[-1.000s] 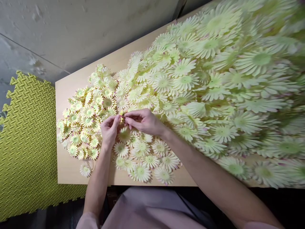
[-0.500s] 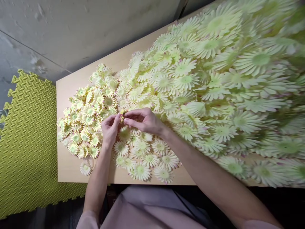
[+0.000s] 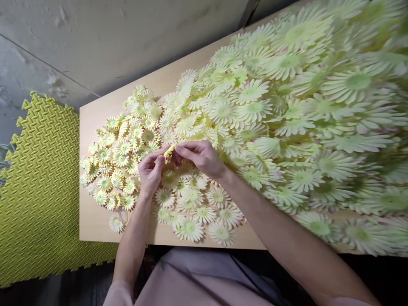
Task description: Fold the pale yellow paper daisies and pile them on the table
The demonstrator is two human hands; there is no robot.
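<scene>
Between my two hands is a small yellow artificial flower [image 3: 169, 152], seen edge-on, with a hint of pink beneath it. My left hand [image 3: 151, 170] pinches its near left side between thumb and fingertips. From the right, the thumb and fingers of my right hand [image 3: 200, 156] close on its other edge. Just left of my hands lies a heap of small pale yellow flower heads [image 3: 117, 159]. Below and to the right spread larger flat petal layers [image 3: 192, 196] with green centres. Whatever sits under the held flower is partly hidden by my fingers.
A large mass of pale petal layers [image 3: 287, 123] covers the right of the wooden table [image 3: 95, 229]. One flower head [image 3: 116, 223] lies apart near the front edge. Yellow foam mats [image 3: 41, 187] stand at the left, and a grey wall [image 3: 127, 38] runs behind.
The held flower has turned and shows more of its yellow edge. My right hand has shifted slightly right. The whole view has also moved a little.
</scene>
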